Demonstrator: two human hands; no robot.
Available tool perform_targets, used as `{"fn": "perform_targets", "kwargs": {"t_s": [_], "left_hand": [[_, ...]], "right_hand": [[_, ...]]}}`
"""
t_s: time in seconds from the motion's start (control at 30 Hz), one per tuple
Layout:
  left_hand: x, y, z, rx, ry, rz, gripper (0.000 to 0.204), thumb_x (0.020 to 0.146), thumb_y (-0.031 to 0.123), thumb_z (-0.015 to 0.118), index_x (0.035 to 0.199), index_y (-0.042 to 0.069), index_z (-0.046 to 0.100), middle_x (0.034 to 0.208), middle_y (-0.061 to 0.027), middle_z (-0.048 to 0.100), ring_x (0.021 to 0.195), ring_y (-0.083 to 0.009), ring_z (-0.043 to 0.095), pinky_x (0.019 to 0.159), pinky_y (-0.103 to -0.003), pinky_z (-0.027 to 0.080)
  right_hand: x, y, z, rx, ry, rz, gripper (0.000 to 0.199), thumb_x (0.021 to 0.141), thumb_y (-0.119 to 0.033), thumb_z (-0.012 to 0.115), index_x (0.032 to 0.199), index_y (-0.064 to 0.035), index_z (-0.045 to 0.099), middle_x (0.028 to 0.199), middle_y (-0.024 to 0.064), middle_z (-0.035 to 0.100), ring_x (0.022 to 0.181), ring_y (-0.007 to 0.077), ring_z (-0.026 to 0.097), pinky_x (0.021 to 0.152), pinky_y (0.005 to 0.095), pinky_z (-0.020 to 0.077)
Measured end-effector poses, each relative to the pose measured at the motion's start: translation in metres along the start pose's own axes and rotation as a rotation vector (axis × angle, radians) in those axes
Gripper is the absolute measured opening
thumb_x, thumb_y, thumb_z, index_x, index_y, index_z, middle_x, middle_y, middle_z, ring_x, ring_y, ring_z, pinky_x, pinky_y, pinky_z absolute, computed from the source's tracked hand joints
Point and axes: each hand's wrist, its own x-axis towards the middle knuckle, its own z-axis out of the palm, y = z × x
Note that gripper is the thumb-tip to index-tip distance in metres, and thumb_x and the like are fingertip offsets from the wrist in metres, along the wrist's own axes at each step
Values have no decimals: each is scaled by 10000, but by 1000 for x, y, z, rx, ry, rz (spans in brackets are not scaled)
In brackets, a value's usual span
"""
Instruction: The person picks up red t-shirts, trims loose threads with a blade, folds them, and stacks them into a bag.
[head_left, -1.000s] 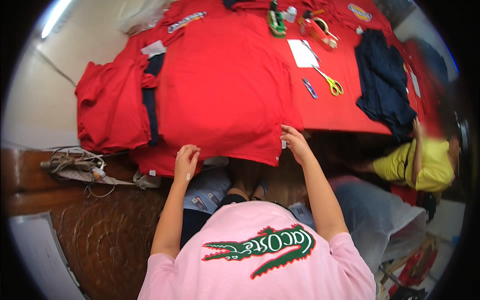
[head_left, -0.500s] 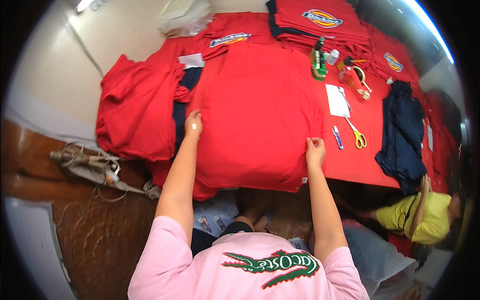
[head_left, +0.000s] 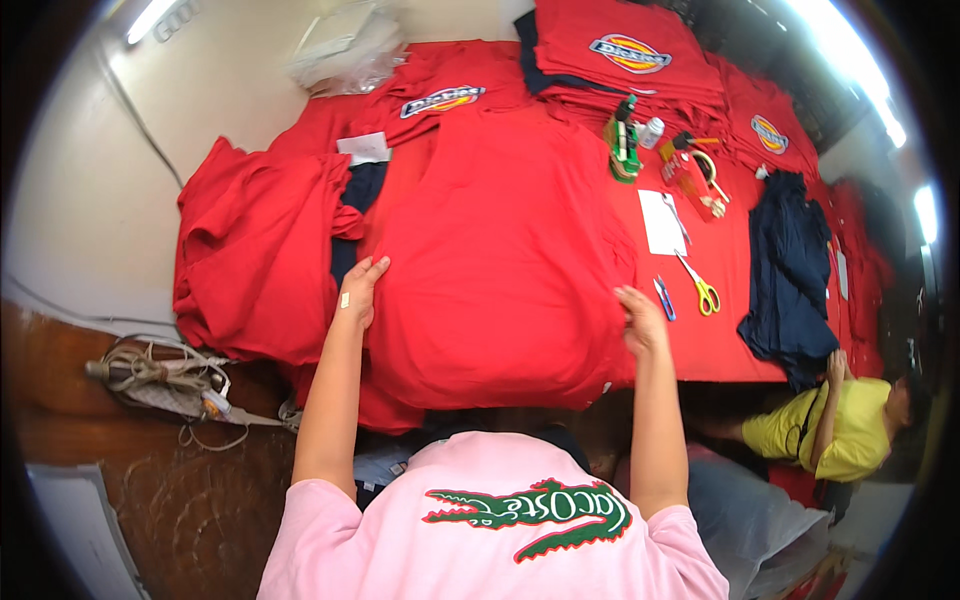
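Red shirt [head_left: 500, 260] is spread flat at the table's near edge [head_left: 720, 350], pressed at its side edges by the left hand [head_left: 360, 290] and right hand [head_left: 640, 320], fingers open; creases should be smoothed outward evenly

The person wears a pale pink short-sleeved T-shirt [head_left: 480, 540]. Its sleeves end above the elbows, so both forearms are bare. Across the chest of the shirt runs a large emblem [head_left: 530, 512]: a green crocodile shape with a red outline, a toothed open mouth on one side, and white lettering set along its body. The fabric looks plain and smooth apart from that emblem. On the back of the left hand [head_left: 358, 290] sits a small pale adhesive strip [head_left: 345, 300]. The right hand [head_left: 642, 318] shows no ring, watch or band; neither wrist carries anything.
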Motion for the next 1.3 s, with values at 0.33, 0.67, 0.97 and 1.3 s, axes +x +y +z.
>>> {"fn": "perform_targets", "kwargs": {"t_s": [0.33,0.67,0.97,1.3], "left_hand": [[-256,155,-6,417,6,1229,228,932,112,745,1105,-37,731,1323,-148,651,1271,-226,571,1099,-370,422],[-425,143,76,258,-989,631,136,1041,65,575,925,-2,590,1300,-278,655,1251,-419,627,1028,-510,493],[-461,39,89,566,176,555,89,930,29,703,1009,-12,706,1174,-142,696,1109,-262,672,978,-361,507],[-555,26,20,345,515,391,153,900,58,731,992,-64,740,1043,-104,713,993,-170,651,906,-305,507]], "right_hand": [[-97,-185,-41,3,-352,-480,140,1034,-163,625,1159,-110,663,798,-32,642,661,61,579,576,254,427],[-195,-157,124,-373,-842,-519,598,851,123,646,1414,-24,510,1113,85,693,1002,151,694,882,270,563],[-297,-40,180,-733,-1741,-567,329,791,198,625,1020,-34,659,1131,118,693,1016,216,705,860,330,568],[-245,36,151,-1502,-1925,-868,455,760,-162,810,1193,-107,681,1204,125,648,1012,295,650,895,431,521]]}}
